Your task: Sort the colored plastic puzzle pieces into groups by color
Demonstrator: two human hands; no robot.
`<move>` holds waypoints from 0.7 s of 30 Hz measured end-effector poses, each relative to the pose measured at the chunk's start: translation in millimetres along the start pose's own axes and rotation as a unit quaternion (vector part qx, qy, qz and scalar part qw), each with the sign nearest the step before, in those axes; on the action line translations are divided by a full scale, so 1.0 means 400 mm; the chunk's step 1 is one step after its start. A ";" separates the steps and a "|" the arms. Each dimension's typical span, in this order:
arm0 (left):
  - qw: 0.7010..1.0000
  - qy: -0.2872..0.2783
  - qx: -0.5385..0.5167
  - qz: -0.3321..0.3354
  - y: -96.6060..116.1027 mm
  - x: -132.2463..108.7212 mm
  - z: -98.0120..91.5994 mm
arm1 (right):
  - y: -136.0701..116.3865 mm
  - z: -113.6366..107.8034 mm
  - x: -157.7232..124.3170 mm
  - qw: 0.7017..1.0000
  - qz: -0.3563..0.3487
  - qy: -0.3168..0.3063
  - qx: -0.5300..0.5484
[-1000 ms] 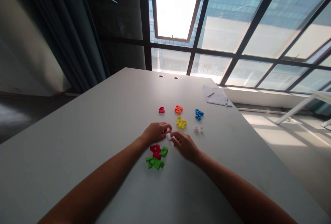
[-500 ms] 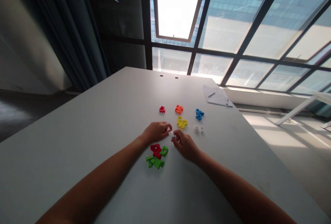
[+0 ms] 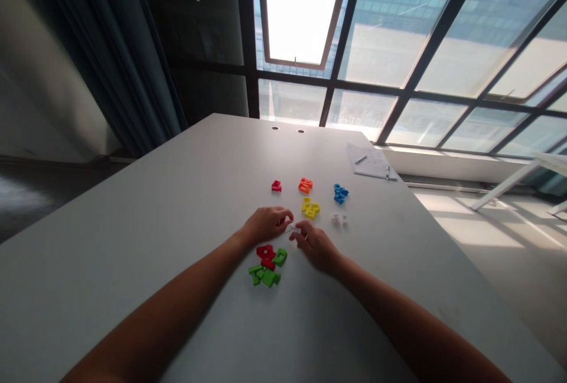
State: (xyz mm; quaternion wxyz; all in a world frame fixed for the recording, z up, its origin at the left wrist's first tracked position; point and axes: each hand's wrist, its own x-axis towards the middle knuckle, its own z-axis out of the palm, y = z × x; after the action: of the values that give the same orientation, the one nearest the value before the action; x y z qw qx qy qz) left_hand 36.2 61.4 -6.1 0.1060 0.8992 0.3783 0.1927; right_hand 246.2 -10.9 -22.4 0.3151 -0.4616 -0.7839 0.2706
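Note:
Both my hands meet over the middle of the grey table [image 3: 177, 206]. My left hand [image 3: 264, 223] and my right hand [image 3: 315, 246] pinch a small white piece [image 3: 291, 229] between their fingertips. Just below the hands lie red pieces [image 3: 266, 254] on a heap of green pieces [image 3: 267, 274]. Beyond the hands sit a yellow cluster [image 3: 310, 208], an orange cluster [image 3: 305, 185], a single red piece [image 3: 276, 186], a blue cluster [image 3: 339, 193] and small white pieces [image 3: 339, 218].
A sheet of paper with a pen [image 3: 371, 164] lies at the table's far right corner. Two cable holes [image 3: 287, 129] mark the far edge. Large windows stand behind, a dark curtain at the left, and floor drops off to the right.
The hands have barely moved; the white piece stays pinched between them and sits slightly higher in the picture. The view shifted a little.

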 end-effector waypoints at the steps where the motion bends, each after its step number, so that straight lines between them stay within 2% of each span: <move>1: 1.000 0.000 -0.001 0.000 -0.001 0.000 0.001 | -0.001 0.000 0.000 1.000 -0.001 -0.002 0.003; 21: 1.000 0.017 0.001 0.019 -0.006 -0.002 0.008 | -0.014 -0.009 -0.015 0.999 -0.040 -0.012 0.013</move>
State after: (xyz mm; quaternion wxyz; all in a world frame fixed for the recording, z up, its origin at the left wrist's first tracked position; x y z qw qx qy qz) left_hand 35.5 62.4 -9.9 0.0953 0.9030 0.3626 0.2096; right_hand 248.0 -18.3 -17.4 0.3220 -0.4224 -0.8020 0.2732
